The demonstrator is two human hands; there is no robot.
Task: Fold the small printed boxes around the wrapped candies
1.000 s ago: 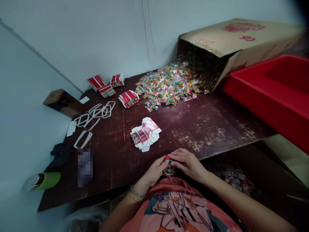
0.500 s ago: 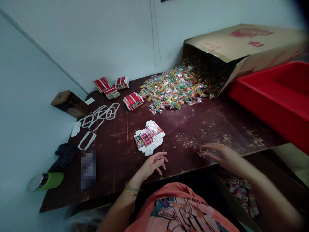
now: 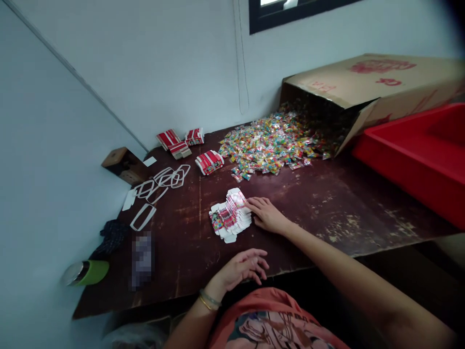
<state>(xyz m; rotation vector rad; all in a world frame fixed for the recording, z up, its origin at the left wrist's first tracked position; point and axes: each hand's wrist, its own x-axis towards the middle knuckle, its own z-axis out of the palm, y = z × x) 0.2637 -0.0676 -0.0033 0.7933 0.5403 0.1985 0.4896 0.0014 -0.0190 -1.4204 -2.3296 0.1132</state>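
Cartons [image 3: 228, 217] lie fanned mid-frame; your right hand [image 3: 268, 215] touches their edge, grip unclear. Best separate just one, your empty, loosely curled left hand [image 3: 242, 269] steadying the rest.

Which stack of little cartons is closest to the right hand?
The fanned-out stack, just at the fingertips of the right hand. The other red-and-white stacks lie farther back toward the wall.

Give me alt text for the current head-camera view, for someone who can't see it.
A person's right hand touches a fanned stack of flat printed cartons on a dark, scuffed table; the left hand, empty, hovers near the table's front edge. Behind, small colourful packets spill from a cardboard box beside a red tray.
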